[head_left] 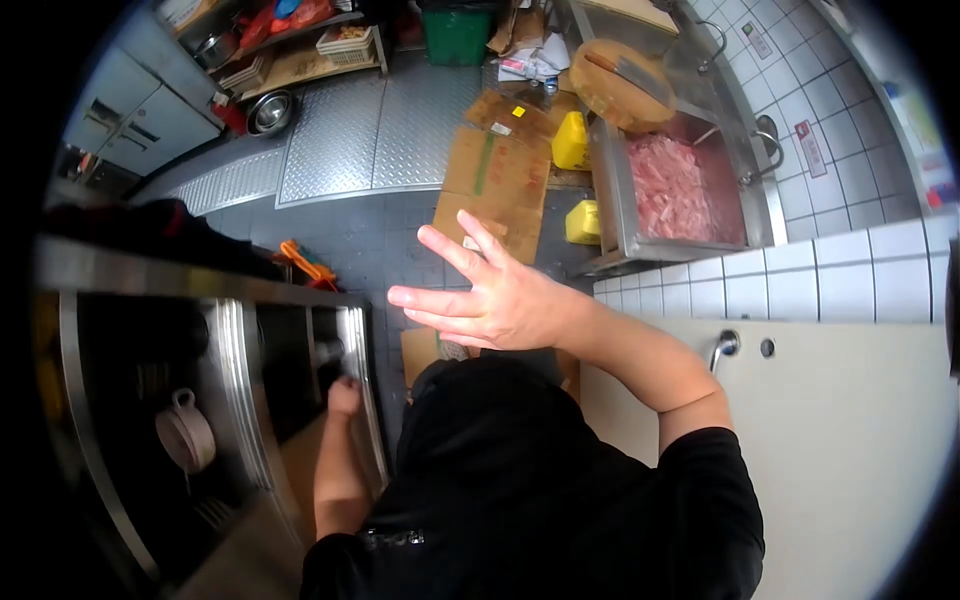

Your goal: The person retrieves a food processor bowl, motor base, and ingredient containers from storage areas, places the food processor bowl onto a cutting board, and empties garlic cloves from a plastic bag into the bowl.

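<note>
My right hand (500, 295) is raised in front of my chest, fingers spread, with nothing in it. Below it, flattened cardboard (495, 180) covers part of the floor. My left hand (343, 396) is closed at the front of a metal cabinet (238, 365), beside its upright frame. What the fingers hold, if anything, is hidden. Inside the cabinet, a light-coloured pot with a loop handle (187, 435) stands on the dark shelf.
A steel sink (622, 215) on the right holds pink raw meat (672, 185). On its far end rests a round chopping board (608, 95) with a knife (632, 75). Yellow jugs (572, 142) stand beside it. A green bin (455, 38) and metal bowls (270, 112) are farther off.
</note>
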`<action>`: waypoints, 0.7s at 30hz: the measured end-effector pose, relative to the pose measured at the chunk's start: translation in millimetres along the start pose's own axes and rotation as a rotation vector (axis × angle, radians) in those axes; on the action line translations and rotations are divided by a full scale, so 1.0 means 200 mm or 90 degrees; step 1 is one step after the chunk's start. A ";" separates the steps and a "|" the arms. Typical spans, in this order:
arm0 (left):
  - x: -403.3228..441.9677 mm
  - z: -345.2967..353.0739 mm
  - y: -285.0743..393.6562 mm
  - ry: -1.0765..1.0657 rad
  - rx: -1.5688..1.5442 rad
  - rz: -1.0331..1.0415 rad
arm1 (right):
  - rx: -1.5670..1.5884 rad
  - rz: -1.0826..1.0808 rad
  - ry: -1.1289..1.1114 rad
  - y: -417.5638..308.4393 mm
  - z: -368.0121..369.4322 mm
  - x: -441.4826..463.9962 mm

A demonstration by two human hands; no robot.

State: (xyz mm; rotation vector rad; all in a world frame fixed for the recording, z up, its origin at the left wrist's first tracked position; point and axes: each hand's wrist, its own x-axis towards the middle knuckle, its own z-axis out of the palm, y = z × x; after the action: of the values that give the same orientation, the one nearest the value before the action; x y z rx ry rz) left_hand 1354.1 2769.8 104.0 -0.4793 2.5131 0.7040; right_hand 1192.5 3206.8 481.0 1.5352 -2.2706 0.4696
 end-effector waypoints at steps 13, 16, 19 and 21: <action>0.96 -0.22 0.67 0.072 -0.127 -0.146 | 0.159 -0.131 0.021 1.62 0.47 0.70; 0.85 -0.09 0.91 -0.038 -0.134 -0.236 | 0.215 -0.179 -0.028 1.95 0.56 0.93; 0.79 -0.01 1.10 -0.084 -0.184 -0.284 | 0.246 -0.225 -0.068 2.20 0.71 1.16; 0.82 0.00 1.19 -0.049 -0.293 -0.276 | 0.274 -0.217 -0.079 2.32 0.76 1.39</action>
State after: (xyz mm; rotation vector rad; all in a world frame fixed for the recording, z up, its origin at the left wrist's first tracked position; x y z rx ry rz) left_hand 1114.0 2930.0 108.6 -1.0917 2.0598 1.0941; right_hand 648.3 3074.6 443.4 2.1669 -2.0146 0.8200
